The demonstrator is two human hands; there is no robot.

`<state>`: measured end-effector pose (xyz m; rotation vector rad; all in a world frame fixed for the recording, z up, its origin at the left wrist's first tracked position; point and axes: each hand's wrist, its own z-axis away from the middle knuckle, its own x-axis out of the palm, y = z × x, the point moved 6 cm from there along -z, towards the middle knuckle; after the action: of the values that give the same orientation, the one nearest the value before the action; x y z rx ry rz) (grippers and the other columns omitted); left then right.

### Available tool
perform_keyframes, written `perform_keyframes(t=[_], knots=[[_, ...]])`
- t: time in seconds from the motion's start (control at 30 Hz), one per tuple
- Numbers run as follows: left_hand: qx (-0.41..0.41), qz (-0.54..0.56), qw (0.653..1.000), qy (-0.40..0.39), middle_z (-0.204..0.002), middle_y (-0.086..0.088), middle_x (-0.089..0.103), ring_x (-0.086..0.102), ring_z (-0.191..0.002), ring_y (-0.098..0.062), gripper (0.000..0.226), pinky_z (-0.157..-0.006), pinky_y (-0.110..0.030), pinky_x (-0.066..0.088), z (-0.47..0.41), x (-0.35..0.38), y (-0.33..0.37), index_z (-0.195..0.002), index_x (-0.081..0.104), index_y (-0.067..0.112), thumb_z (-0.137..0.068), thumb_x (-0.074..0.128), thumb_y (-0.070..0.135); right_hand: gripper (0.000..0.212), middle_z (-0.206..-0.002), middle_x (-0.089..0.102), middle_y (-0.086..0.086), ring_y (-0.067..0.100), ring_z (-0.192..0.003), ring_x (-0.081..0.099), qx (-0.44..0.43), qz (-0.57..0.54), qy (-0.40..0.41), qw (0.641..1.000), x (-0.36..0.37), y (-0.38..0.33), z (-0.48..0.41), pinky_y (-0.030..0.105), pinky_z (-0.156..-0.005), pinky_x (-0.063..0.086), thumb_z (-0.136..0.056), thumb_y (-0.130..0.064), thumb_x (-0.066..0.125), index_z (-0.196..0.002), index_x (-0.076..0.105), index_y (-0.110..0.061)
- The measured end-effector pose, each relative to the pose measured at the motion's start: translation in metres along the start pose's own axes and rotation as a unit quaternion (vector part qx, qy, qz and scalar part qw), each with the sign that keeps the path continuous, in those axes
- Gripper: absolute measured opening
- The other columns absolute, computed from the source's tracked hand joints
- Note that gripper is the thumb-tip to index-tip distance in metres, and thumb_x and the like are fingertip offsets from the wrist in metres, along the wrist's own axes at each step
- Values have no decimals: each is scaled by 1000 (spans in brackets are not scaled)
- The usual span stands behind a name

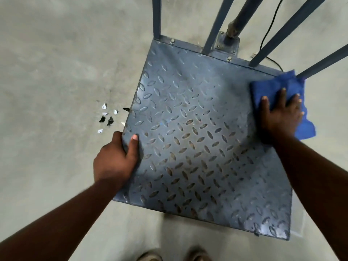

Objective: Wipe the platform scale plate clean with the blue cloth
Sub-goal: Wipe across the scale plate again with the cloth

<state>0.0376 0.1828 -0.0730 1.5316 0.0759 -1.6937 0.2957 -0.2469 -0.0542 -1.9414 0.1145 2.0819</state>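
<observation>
The platform scale plate (199,132) is a square of blue-grey diamond-tread steel lying on the floor, with rusty marks in its raised ribs. A crumpled blue cloth (275,87) lies on the plate's far right corner and hangs over the right edge. My right hand (280,113) presses flat on the cloth with its fingers spread and straight. At the plate's left edge my left hand (116,159) grips the rim, thumb lying on top of the plate and fingers hidden under the edge.
Blue steel railing bars (157,17) and a round post on a bolted base (228,37) rise along the plate's far side. A black cable (271,23) runs behind them. Small black and white scraps (107,117) lie on the concrete floor left of the plate. My shoes (195,255) show below.
</observation>
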Motion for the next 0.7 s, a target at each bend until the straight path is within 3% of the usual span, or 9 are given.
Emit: perform_keyframes(t=[0.13, 0.37, 0.47, 0.57, 0.63, 0.7], knots=[[-4, -3, 1000, 0, -70, 0, 52, 66, -81, -46, 46, -66, -41, 42, -1, 0, 0, -97, 43, 25, -102, 36, 70, 86, -170, 9, 23, 37, -159, 7, -15, -4, 14, 1000, 10, -55, 6, 52, -128, 3, -97, -73, 20, -164, 15, -20], [-11, -6, 1000, -6, -67, -1, 51, 64, -80, -47, 45, -65, -42, 39, -2, 1, 0, -93, 40, 23, -104, 39, 67, 76, -170, 21, 16, 30, -158, 18, -298, 6, 11, 955, 43, -244, 85, 50, -128, 12, -100, -63, 28, -162, 29, -20], [-2, -7, 1000, 1, -66, 1, 48, 64, -80, -47, 50, -65, -42, 38, -1, 0, 2, -93, 42, 22, -99, 32, 71, 70, -167, 32, 7, 23, -157, 23, -463, 8, -8, 886, 59, -315, 150, 47, -127, 14, -96, -63, 35, -154, 46, -26], [0, -8, 1000, 0, -66, -1, 50, 64, -79, -47, 54, -64, -41, 37, -1, 0, 0, -95, 44, 20, -96, 28, 72, 55, -146, 59, -4, 19, -149, 38, -611, 37, -36, 790, 77, -343, 195, 45, -126, 14, -91, -62, 41, -122, 73, -30], [-2, -2, 1000, -3, -65, -1, 50, 61, -75, -45, 56, -64, -41, 37, -2, -1, 0, -93, 44, 19, -101, 31, 73, 51, -139, 64, -2, 19, -145, 44, -605, 18, -23, 796, 74, -343, 183, 45, -126, 16, -90, -60, 44, -112, 76, -27], [-7, 4, 1000, -8, -65, 3, 47, 56, -71, -40, 54, -65, -40, 37, -1, -2, 0, -91, 43, 20, -102, 34, 72, 53, -149, 56, 2, 22, -149, 37, -536, 2, -9, 844, 69, -343, 151, 48, -125, 17, -90, -59, 45, -121, 71, -24]])
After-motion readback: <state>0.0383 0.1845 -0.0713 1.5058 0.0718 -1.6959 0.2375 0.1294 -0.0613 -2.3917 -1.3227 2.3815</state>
